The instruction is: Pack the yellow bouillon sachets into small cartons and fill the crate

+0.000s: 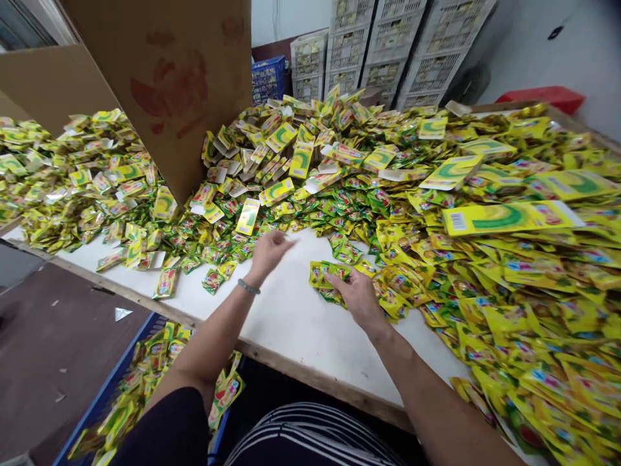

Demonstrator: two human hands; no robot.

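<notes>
My right hand (359, 296) pinches a few small yellow-green foil sachets (320, 274) between thumb and fingers, just above the white tabletop (291, 317). Another green sachet (332, 296) lies below them, partly hidden. My left hand (268, 255), with a beaded bracelet (249, 286) at the wrist, hovers over the table's left middle. Its fingers are slightly blurred and a little apart, and nothing shows in them. Close beyond it, a yellow flat carton (248, 217) rests on the heap of green sachets (339, 204).
Yellow sachets (524, 310) are heaped on the right, with long yellow cartons (509, 217) on top. A tall cardboard sheet (169, 84) stands at the left among small boxes. Below the wooden edge sits a blue crate (121, 375) of packets. White crates (349, 45) are stacked behind.
</notes>
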